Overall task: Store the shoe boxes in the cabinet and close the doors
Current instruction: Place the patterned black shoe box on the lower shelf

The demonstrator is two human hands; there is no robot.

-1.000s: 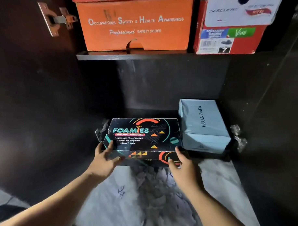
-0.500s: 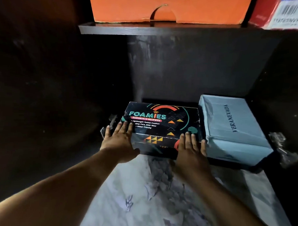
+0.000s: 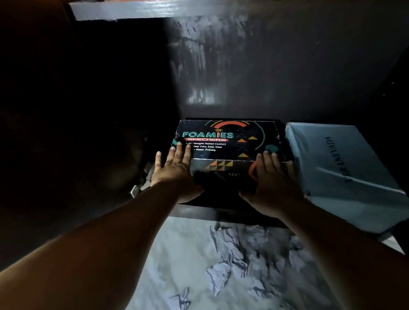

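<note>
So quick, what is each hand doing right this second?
Left hand: open, straight fingers pressing flat on the black Foamies box.
Right hand: open, fingers flat on the same box, pressing.

**Cardboard, dark panels and marbled stone**

A faint sheen is shown by the black printed cardboard shoe box (image 3: 227,141). The pale blue-grey cardboard shoe box (image 3: 344,169) is seen to be matt and creased. A smeared gloss is carried by the dark back panel of the cabinet (image 3: 259,71). A bright metal hinge (image 3: 141,186) is seen. The grey-veined white floor (image 3: 195,265) is polished like stone.
</note>
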